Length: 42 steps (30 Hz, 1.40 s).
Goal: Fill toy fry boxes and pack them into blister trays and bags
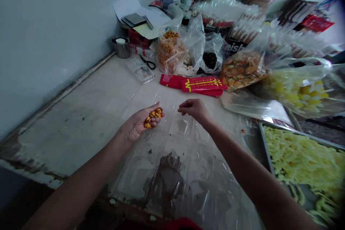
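My left hand [142, 122] is cupped palm up around a small heap of orange burger-shaped gummy candies [153, 115] with dark bands. To its right hovers my right hand [194, 109], its thumb and fingers pinched together; whatever is between the tips is too small to make out. Below both hands lie clear plastic trays [184, 127] with shallow moulded compartments, spread over the worn white table [67, 122]. Just beyond the hands are red packages [202, 85] with yellow print.
Bags of candies [169, 55] stand at the back, beside a bag of orange discs [242, 70] and a bag of yellow-white pieces [299, 88]. A metal tray [265, 147] of pale yellow curled pieces sits at right. Scissors [148, 63] and a metal cup [121, 47] lie back left.
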Motion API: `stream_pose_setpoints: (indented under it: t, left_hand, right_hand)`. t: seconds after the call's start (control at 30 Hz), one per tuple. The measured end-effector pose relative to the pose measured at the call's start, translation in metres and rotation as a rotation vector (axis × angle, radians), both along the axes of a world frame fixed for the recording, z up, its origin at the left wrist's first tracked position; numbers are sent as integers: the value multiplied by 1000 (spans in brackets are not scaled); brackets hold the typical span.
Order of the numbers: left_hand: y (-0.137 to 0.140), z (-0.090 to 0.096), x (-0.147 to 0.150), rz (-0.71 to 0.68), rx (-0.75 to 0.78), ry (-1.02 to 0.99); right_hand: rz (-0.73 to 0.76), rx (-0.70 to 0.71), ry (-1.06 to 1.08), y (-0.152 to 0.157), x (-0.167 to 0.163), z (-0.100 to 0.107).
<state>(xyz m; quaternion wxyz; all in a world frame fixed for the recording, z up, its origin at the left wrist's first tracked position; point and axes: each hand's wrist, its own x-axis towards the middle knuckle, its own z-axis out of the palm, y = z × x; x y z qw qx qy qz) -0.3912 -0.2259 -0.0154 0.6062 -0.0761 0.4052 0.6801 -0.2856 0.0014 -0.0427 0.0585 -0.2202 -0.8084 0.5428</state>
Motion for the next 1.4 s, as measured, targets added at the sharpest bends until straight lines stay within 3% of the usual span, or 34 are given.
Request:
stream_pose_setpoints:
  t: [0.1, 0.2, 0.33, 0.47, 0.63, 0.7, 0.8, 0.93, 1.23, 1.4]
  left_hand:
    - [-1, -1, 5, 9, 12, -4]
    - [-3, -4, 5, 52, 26, -8]
    - [-2, -7, 4, 87, 22, -6]
    - [4, -3, 7, 97, 45, -8]
    - [8, 3, 10, 119, 47, -27]
    - [9, 2, 11, 135, 29, -20]
    - [15, -1, 15, 194, 3, 26]
    - [24, -1, 24, 270, 1, 88]
    - [22, -8, 27, 259, 15, 166]
    - [-1, 7, 2, 315, -13, 78]
  right_hand:
    - [-49, 322, 55, -16, -6, -9]
    - [-5, 485, 66, -20, -2, -12]
    - [96, 499, 64, -16, 4, -9]
    - [30, 407, -36, -10, -5, -8]
    - [55, 541, 22, -11, -11, 5]
    - [58, 450, 134, -21, -8, 16]
    - [115, 192, 259, -44, -3, 31]
    - [108, -7, 303, -69, -2, 36]
    - [99, -83, 217, -68, -12, 30]
    - [168, -61, 285, -46, -19, 31]
